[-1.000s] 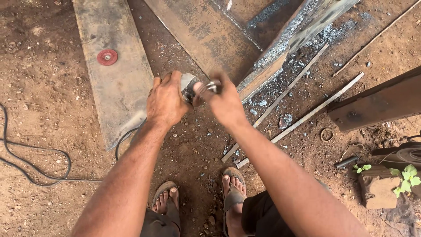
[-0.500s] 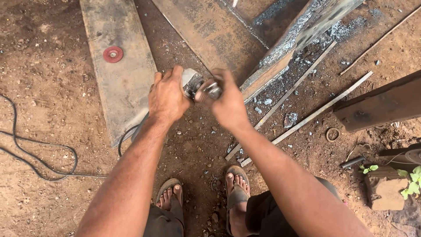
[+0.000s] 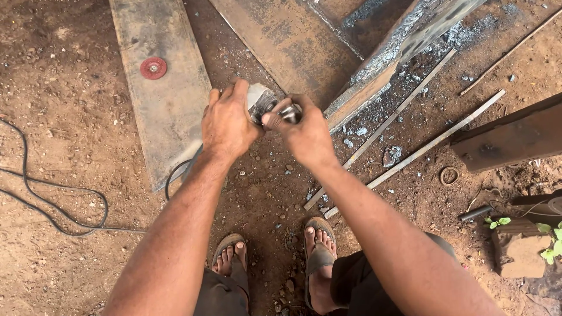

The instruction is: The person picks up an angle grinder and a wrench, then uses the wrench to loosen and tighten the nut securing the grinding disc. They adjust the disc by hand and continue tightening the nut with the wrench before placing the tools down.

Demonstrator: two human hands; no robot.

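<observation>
Left hand wrapped around the body of a grinder, fingers closed over it, held above the dirt floor in front of the person. Right hand at the grinder's head, fingertips pinched on a small metal part there; what the part is cannot be told. Black cable trails from under the left wrist across the floor to the left. Red disc lies on a flat steel plate, left of the hands and well apart from them. Two thin steel strips lie to the right, near a burnt-edged plate. Both feet in sandals, below the hands.
</observation>
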